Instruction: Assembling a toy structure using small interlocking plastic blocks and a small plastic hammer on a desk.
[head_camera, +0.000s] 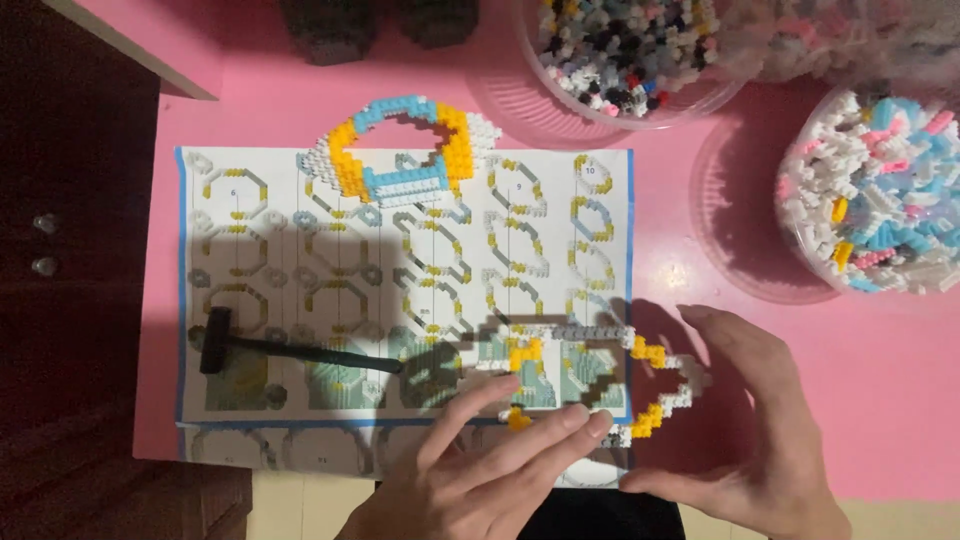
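1. Ring of white and yellow blocks (600, 375), flat on instruction sheet (400, 290) near tabletop (880, 380) edge.
2. Left hand (480, 470) fingers spread open atop; right hand (760, 420) cupped open beside, neither clamped.
3. Likely to snap apart under uneven pressing.

Left hand (480, 470): palm down, fingers extended flat, pointing up and right. Right hand (760, 420): open, fingers spread and curved, thumb low.

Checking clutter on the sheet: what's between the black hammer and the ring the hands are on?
Head view: only the printed instruction sheet lies between the hammer and the ring; the left hand fingers reach in from below.
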